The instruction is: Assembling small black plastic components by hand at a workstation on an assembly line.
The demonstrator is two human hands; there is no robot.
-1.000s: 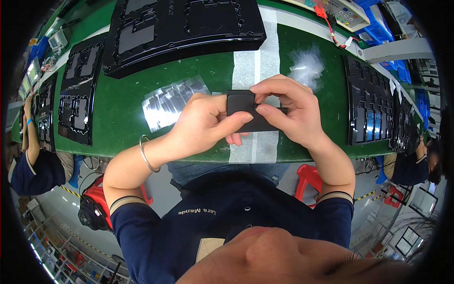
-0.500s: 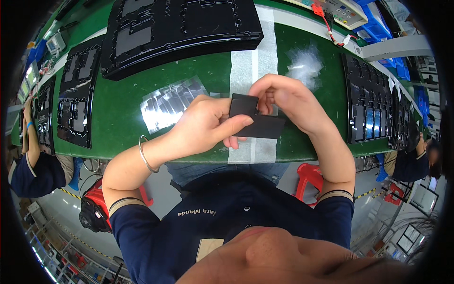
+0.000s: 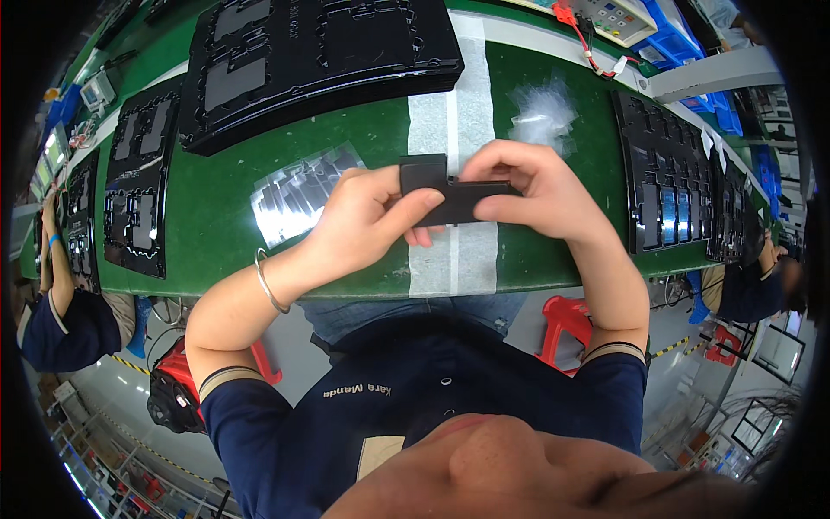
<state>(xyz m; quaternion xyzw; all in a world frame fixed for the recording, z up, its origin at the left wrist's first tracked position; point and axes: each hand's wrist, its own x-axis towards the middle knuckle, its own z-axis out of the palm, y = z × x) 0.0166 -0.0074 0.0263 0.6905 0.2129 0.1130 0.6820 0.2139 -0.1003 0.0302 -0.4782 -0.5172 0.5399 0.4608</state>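
Note:
A flat black L-shaped block [image 3: 460, 204] is held up over the green bench, above the pale strip that crosses it. My left hand [image 3: 363, 212] is closed on its wider end, thumb on the top face and fingers underneath. Around the narrower arm, my right hand [image 3: 540, 192] grips with its thumb on the near edge and curled fingers at the far side. The left fingers under the block are partly hidden. Just left of my left hand lies a shiny clear sheet [image 3: 298, 195] with strip-like shapes on it.
A stack of black moulded trays [image 3: 320, 82] stands at the far left of centre. More black trays lie at left [image 3: 138, 186] and right [image 3: 661, 177]. Clear film pieces [image 3: 543, 117] are piled beyond my right hand. A control box [image 3: 616, 19] with red leads sits far right.
The block has turned slightly and shifted a little left and away from me. My right thumb has come down onto its narrower arm; before, the right fingers were at the block's far edge.

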